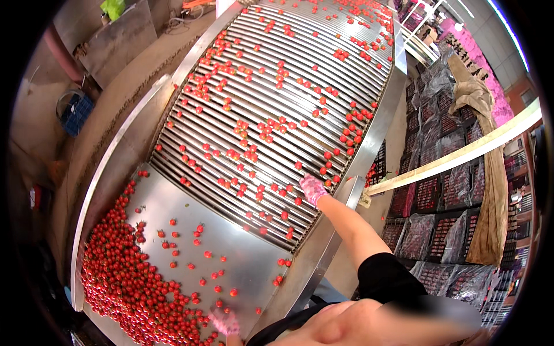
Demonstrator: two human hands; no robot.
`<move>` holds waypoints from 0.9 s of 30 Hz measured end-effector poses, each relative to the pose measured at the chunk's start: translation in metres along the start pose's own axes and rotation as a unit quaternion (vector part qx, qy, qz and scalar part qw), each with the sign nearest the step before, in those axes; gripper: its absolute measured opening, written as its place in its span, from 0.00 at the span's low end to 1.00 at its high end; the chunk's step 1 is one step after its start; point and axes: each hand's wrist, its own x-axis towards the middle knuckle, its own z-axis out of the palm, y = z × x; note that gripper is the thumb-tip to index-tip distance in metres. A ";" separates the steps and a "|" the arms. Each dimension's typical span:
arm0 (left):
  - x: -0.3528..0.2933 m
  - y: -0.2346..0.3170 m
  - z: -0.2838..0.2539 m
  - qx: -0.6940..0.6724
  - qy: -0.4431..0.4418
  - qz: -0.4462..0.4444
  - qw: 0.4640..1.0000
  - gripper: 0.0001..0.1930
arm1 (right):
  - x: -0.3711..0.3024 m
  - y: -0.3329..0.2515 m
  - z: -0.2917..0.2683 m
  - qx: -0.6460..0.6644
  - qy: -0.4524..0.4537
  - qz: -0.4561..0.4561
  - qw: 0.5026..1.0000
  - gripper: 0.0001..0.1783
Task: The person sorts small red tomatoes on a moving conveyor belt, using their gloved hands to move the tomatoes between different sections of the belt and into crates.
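My right hand (313, 190), in a pink patterned glove, reaches over the metal roller conveyor (199, 151) near its right side. Its fingers look apart, with no tomato visible in them. Small red tomatoes (298, 165) lie scattered on the rollers around it. At the bottom, my left hand (225, 322), in a similar pink glove, is low over the smooth metal chute (242, 245). It is beside the right end of a large heap of red tomatoes (135, 282). Blur hides how its fingers are set.
A metal side rail (375, 135) runs along the conveyor's right, and a curved metal wall (98, 173) bounds the chute at left. Dark crates (430, 199) under clear plastic stand in rows at right. A pale beam (456, 151) slants toward the rail. A blue basket (76, 113) sits far left.
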 end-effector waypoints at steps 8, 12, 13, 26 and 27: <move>0.047 0.036 0.006 -0.027 -0.017 -0.091 0.995 0.32 | -0.138 -0.024 -0.127 0.606 -0.122 0.050 0.785 0.18; 0.082 0.086 0.058 -0.141 -0.146 -0.141 0.969 0.32 | -0.248 0.058 -0.118 0.723 -0.135 0.287 0.614 0.21; 0.086 0.102 0.074 -0.180 -0.173 -0.161 0.955 0.32 | -0.270 0.095 -0.090 0.724 -0.143 0.332 0.587 0.18; 0.079 0.203 0.180 -0.128 -0.261 0.004 0.957 0.36 | -0.238 0.099 -0.011 0.461 0.299 0.201 0.811 0.15; 0.076 0.182 0.161 -0.058 -0.232 0.003 0.971 0.37 | -0.230 0.059 -0.028 0.371 0.273 0.137 0.877 0.18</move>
